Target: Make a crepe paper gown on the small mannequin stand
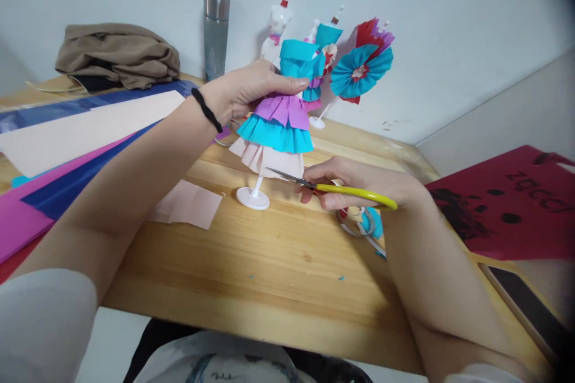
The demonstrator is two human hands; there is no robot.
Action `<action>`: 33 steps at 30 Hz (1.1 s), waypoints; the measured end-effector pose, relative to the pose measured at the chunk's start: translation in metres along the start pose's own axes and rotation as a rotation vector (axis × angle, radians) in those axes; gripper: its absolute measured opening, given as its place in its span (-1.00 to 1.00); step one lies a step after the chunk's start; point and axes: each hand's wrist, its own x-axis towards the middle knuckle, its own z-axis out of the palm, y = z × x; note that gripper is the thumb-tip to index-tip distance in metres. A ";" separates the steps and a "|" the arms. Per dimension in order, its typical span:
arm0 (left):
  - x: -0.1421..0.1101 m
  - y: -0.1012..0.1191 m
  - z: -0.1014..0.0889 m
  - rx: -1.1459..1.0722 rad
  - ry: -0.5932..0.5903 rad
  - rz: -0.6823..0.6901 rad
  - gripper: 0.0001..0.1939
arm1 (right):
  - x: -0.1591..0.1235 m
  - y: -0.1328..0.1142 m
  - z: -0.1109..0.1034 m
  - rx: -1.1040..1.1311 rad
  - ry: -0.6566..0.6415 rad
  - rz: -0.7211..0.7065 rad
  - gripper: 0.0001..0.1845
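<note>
My left hand is closed round the waist of a small dress form on a white stand, its thumb lying across the front. The form wears a paper dress with a turquoise top and tiers of purple, turquoise and pale pink. In my right hand is a pair of scissors with yellow handles. The blades point left and lie at the lower edge of the pale pink tier; whether paper is between them I cannot tell. A loose pale pink paper piece rests on the table left of the stand.
Behind stand more decorated dress forms, one with a turquoise paper rosette, and a grey flask. Brown cloth and coloured paper sheets lie left. At right are tape rolls, a red bag and a phone.
</note>
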 end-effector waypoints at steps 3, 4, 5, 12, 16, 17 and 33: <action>0.001 -0.001 -0.002 0.032 -0.017 -0.010 -0.93 | 0.000 0.001 0.000 -0.037 0.008 -0.026 -0.43; 0.002 -0.002 -0.003 0.041 -0.027 -0.009 -0.96 | 0.000 0.001 0.000 -0.044 0.005 -0.036 -0.43; 0.003 -0.003 -0.005 0.046 -0.038 -0.008 -0.95 | 0.000 0.001 0.000 -0.047 0.002 -0.043 -0.43; 0.004 -0.006 -0.005 0.006 -0.042 0.004 -0.90 | 0.001 0.003 0.001 -0.016 0.002 0.010 -0.47; 0.003 -0.006 -0.002 0.000 -0.038 0.035 -0.94 | 0.000 0.004 0.001 -0.016 -0.008 0.037 -0.45; 0.003 -0.006 -0.002 0.001 -0.042 0.042 -0.94 | 0.000 0.004 0.001 -0.013 -0.010 0.038 -0.45; -0.001 -0.002 0.009 -0.040 -0.020 0.003 -0.88 | 0.003 0.004 0.004 0.015 -0.008 0.036 -0.50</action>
